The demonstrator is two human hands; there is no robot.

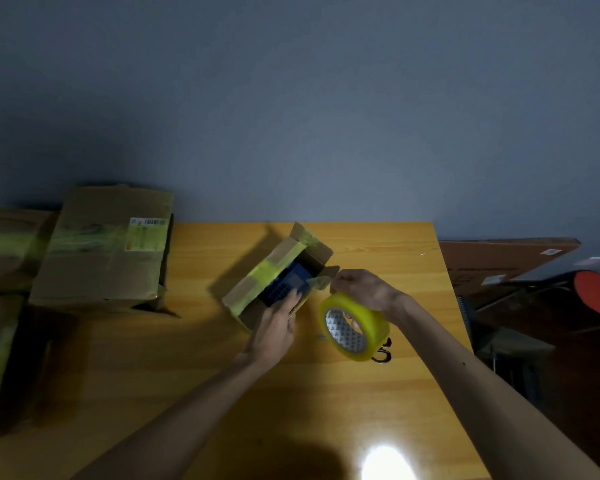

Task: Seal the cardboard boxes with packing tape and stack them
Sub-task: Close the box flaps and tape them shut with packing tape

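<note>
A small cardboard box (257, 285) lies tilted on the wooden table (187, 358), its flaps open and streaked with yellowish tape. A dark blue item (284, 284) shows inside. My left hand (278, 323) rests with straight fingers on the box's near flap and the blue item. My right hand (361, 289) grips a roll of yellow packing tape (354, 325) from above, just right of the box. A short strip of tape runs from the roll toward the box's right flap.
A large taped box (108, 247) with a shipping label stands at the table's left; more taped boxes (4, 251) lie beyond it. Scissor handles (383, 355) peek from under the roll. Flat cardboard (499, 261) and a red-topped stool (596, 292) are at the right.
</note>
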